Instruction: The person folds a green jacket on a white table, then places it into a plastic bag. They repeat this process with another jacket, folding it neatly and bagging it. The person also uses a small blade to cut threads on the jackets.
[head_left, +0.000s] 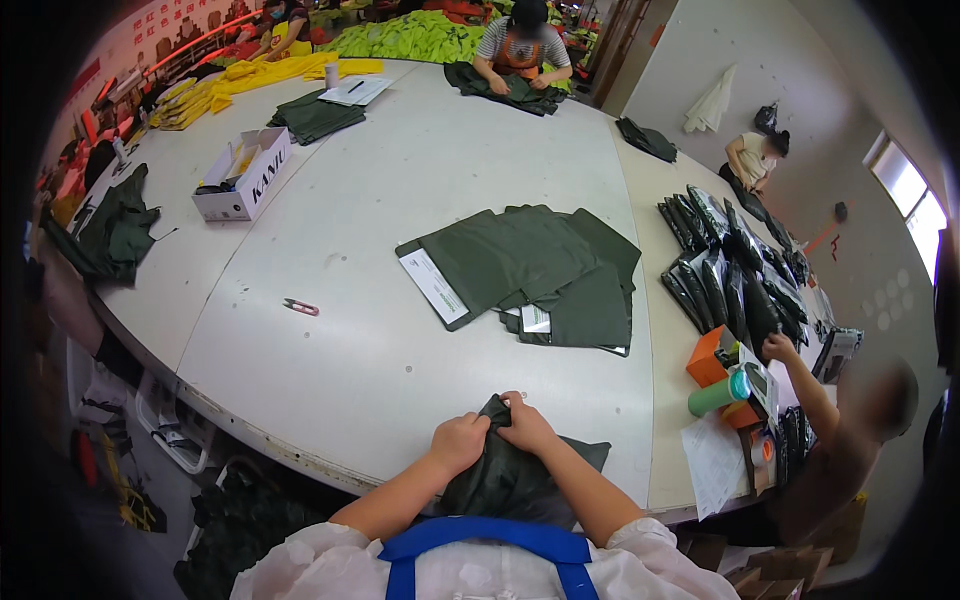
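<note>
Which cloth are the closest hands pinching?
The dark green cloth at the picture's bottom, held by left hand and right hand; the middle stack lies untouched.

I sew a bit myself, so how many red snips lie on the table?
1: the red snips, on the bare tabletop, left of the dark green pile. Others may be hidden.

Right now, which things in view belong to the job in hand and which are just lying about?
Likely the job:
dark cloth piece, gripped by left hand and right hand
folded dark green pieces

Apparently lying about:
red snips, untouched
green bottle
open white box
</note>
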